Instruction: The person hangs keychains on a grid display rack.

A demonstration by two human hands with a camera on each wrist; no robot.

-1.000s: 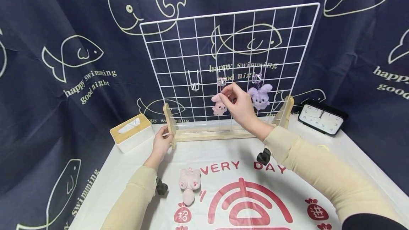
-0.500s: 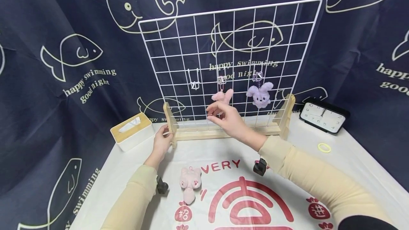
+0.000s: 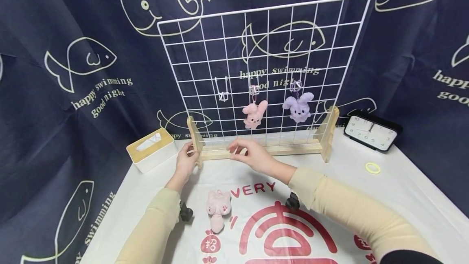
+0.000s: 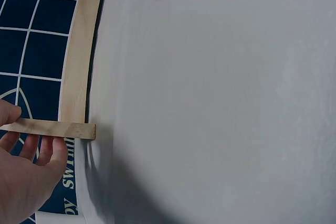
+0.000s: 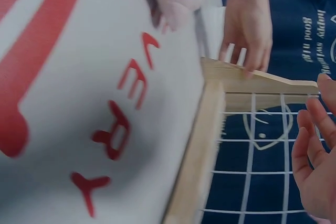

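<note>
My left hand (image 3: 185, 161) grips the left wooden leg (image 4: 58, 128) of a white wire grid rack. In the left wrist view its thumb is on one side of the leg and its fingers on the other. My right hand (image 3: 253, 157), holding nothing, hovers before the rack's wooden base bar (image 3: 293, 149) with loosely bent fingers. Above it hangs a pink plush bunny keychain (image 3: 253, 118) on a middle hook. To its right hangs a purple plush bunny keychain (image 3: 298, 108). Another pink plush keychain (image 3: 218, 209) lies on the table, tail toward me.
A bare white hook (image 3: 222, 95) is on the grid's left part. Beside the left leg stands a tissue box (image 3: 154, 152) with a wooden lid. At the right are a black-framed clock (image 3: 372, 130) and a yellow ring (image 3: 372, 168). A dark patterned curtain hangs behind.
My right hand has left the hanging pink bunny and moved down and left to the base bar. The bunny now hangs free. My left hand stays on the leg.
</note>
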